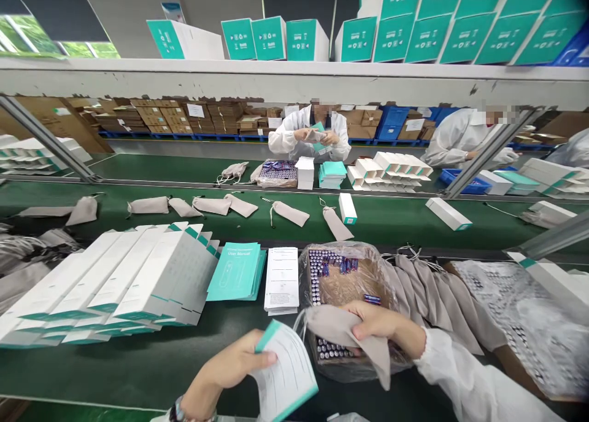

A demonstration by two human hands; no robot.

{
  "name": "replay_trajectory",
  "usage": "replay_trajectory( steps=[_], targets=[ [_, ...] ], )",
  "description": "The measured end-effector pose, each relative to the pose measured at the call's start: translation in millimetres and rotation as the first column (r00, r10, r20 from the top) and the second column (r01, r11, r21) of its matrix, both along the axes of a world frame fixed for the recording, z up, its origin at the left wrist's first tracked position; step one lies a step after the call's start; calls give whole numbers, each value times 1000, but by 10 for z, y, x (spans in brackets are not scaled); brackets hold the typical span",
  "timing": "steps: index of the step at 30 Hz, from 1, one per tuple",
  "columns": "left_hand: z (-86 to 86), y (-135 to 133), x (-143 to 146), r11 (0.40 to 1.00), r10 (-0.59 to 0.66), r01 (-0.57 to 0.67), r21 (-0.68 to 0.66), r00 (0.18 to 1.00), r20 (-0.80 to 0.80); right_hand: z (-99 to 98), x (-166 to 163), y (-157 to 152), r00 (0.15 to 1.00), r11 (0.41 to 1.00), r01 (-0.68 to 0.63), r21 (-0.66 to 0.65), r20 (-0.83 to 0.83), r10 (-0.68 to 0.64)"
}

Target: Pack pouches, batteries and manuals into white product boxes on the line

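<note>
From my feed, the left hand (232, 365) sits low at the near edge of the green bench (138, 367), its fingers closed on a white printed sheet (288, 379) with a teal edge. It may be a leaflet folded over a teal booklet, but the wide lens blurs that corner and I cannot tell which. The right hand (384, 329), in a white sleeve, is pinched shut on a grey cloth pouch (347, 339). The thumb is on top, and the pouch's loose end droops down past the wrist.

The pouch hangs over the near rim of a plastic-lined carton of batteries (343, 281) and touches the plastic. Just right of the carton lies a fanned row of more grey pouches (432, 299).

To the left of the carton are a stack of white leaflets (281, 278) and, beside it, a stack of teal user manuals (235, 272). Further left is a long slanted stack of flat white boxes (124, 284).

Beyond these runs a green conveyor belt (396, 222) carrying scattered pouches and two white boxes — one of them (347, 208) near the middle. Across the belt a co-worker in a white coat (294, 134) holds something teal in both hands.
</note>
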State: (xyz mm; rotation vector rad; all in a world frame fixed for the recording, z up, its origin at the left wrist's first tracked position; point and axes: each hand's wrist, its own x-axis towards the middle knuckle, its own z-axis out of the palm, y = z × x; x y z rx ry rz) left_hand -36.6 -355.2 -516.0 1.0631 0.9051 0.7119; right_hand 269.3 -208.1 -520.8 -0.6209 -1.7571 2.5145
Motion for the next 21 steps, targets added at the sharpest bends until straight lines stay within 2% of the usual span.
replay_trajectory(
  steps=[2, 3, 6, 7, 9, 12, 14, 17, 19, 21],
  targets=[
    [-117, 5, 73, 978, 200, -192, -79, 974, 105, -61, -177, -219, 968, 972, 219, -80, -106, -227],
    [-170, 20, 141, 965, 254, -241, -100, 957, 140, -92, -285, -323, 925, 934, 328, -143, -149, -348],
    [-280, 80, 389, 961, 269, -252, -117, 948, 169, -169, -592, -543, 749, 742, 581, -334, -138, -648],
    [-297, 93, 455, 962, 265, -248, -113, 949, 173, -179, -665, -580, 705, 685, 630, -367, -100, -702],
    [-301, 97, 525, 953, 296, -277, -123, 937, 188, -157, -738, -598, 649, 612, 695, -377, -39, -760],
    [-240, 73, 503, 913, 388, -342, -223, 896, 215, -19, -678, -532, 604, 578, 732, -361, -48, -795],
    [-176, 75, 473, 846, 500, -429, -316, 844, 193, 115, -592, -481, 559, 559, 783, -271, -88, -825],
    [-96, 139, 513, 712, 679, -598, -367, 721, 143, 283, -568, -487, 590, 590, 807, 38, -117, -799],
    [-68, 204, 601, 670, 731, -648, -361, 660, 173, 310, -676, -555, 648, 612, 754, 239, -121, -752],
    [-58, 259, 706, 658, 748, -661, -359, 627, 216, 251, -849, -644, 661, 577, 724, 378, -141, -737]
  ],
)
